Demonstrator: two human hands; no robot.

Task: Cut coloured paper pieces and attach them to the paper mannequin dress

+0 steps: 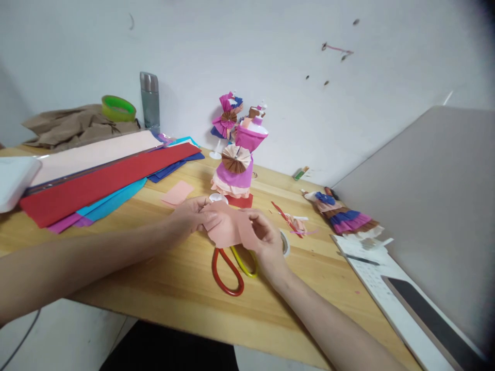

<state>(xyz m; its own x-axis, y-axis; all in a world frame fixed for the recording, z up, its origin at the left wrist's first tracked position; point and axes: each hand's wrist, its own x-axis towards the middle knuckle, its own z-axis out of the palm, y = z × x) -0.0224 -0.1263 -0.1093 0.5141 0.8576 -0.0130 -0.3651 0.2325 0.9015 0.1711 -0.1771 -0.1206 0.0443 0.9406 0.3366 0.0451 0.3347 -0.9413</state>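
Observation:
A piece of peach crepe paper (226, 226) is stretched between my two hands above the table. My left hand (193, 214) pinches its left edge, and my right hand (266, 239) grips the right edge, where the paper curls. Beneath it lie scissors with one red and one yellow handle loop (215, 281); their blades are hidden by the paper. Just behind stands a small dress form in a purple paper dress (235, 172) with a brown and cream pleated rosette (236, 158). A flat peach paper scrap (178, 192) rests left of it.
Folded crepe sheets, red on top (112, 178), spread across the left. Behind them are a bottle (150, 100) and a green tape roll (118, 108). Paper scraps (297, 224), another paper dress (348, 216) and a phone (429, 314) lie to the right. A grey panel (433, 185) borders that side.

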